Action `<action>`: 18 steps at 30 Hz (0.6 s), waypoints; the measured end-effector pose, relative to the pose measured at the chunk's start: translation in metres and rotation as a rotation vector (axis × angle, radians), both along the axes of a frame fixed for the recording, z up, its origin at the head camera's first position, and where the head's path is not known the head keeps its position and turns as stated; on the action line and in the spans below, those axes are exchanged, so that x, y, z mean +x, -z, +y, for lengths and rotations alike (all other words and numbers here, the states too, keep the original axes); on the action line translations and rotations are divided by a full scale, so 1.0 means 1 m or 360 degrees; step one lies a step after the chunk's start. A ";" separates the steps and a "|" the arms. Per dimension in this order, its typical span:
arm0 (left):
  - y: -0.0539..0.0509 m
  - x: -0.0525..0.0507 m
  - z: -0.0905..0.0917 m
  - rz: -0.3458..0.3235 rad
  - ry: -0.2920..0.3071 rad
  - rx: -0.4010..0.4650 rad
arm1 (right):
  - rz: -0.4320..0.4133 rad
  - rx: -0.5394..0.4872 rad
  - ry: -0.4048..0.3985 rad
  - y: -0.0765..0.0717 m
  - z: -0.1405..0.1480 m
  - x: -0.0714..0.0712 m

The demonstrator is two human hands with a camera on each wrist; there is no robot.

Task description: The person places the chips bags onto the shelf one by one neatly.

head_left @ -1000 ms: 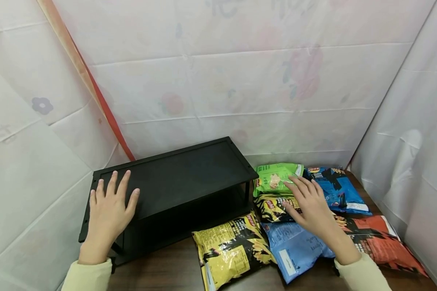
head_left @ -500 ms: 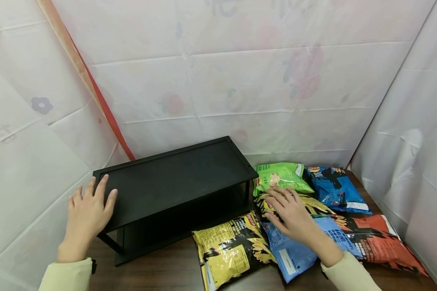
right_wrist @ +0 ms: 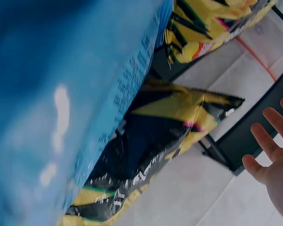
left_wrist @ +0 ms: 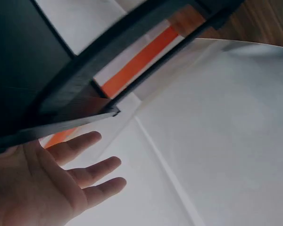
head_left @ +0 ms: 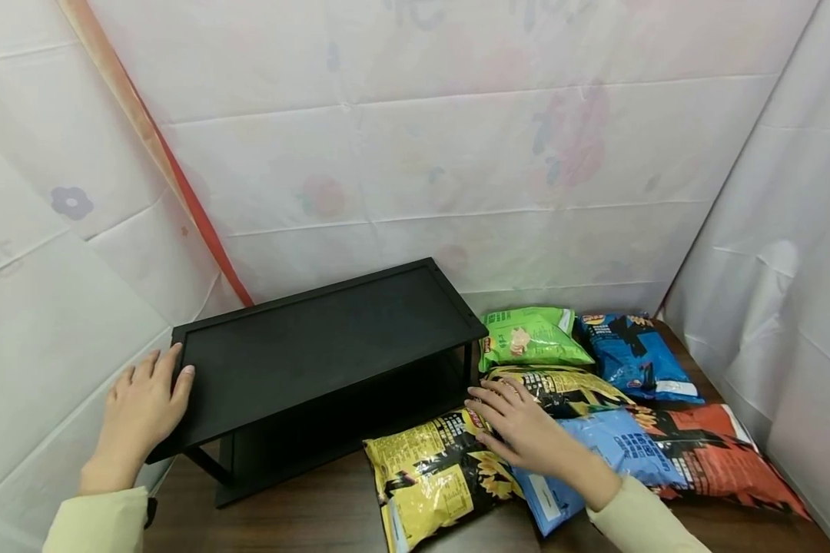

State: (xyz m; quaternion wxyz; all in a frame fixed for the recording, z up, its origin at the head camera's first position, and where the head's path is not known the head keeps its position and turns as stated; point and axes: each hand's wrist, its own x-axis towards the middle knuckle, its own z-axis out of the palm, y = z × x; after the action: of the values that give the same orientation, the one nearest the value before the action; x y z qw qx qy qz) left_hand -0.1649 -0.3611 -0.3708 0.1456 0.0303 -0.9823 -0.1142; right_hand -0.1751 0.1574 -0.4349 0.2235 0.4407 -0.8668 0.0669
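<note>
A low black two-tier shelf (head_left: 332, 346) stands on the table. My left hand (head_left: 141, 403) is at its left end, thumb near the top edge. In the left wrist view, the fingers (left_wrist: 101, 172) are spread beside the frame; contact is unclear. My right hand (head_left: 529, 434) is over the crisp packets with loosely bent fingers, holding nothing. Below it lie a yellow and black crisp packet (head_left: 432, 491) and a light blue crisp packet (head_left: 625, 449), partly hidden by the hand and forearm. Another yellow and black packet (head_left: 570, 388) lies just behind.
A green crisp packet (head_left: 532, 338), a dark blue one (head_left: 636, 357) and a red one (head_left: 726, 457) lie at the right. The brown table (head_left: 304, 511) shows in front of the shelf. White printed curtains (head_left: 415, 153) enclose the back and sides.
My left hand has moved left, from above the shelf top to its left edge. My right hand has moved left and towards me over the packets. The shelf and packets have stayed put.
</note>
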 end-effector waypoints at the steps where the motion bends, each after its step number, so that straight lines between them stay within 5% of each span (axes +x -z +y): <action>1: 0.001 -0.001 -0.002 -0.0010 0.0003 0.0006 | -0.0017 0.0025 -0.0007 0.001 -0.001 0.001; 18: 0.007 -0.014 -0.014 -0.0009 0.0109 0.0068 | -0.0350 0.0287 -0.0212 0.029 -0.020 0.009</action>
State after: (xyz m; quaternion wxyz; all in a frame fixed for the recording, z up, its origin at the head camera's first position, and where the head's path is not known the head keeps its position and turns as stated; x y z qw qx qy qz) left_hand -0.1791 -0.3746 -0.3775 0.1383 0.0000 -0.9804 -0.1401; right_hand -0.1662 0.1376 -0.4640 0.0819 0.5056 -0.8574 0.0514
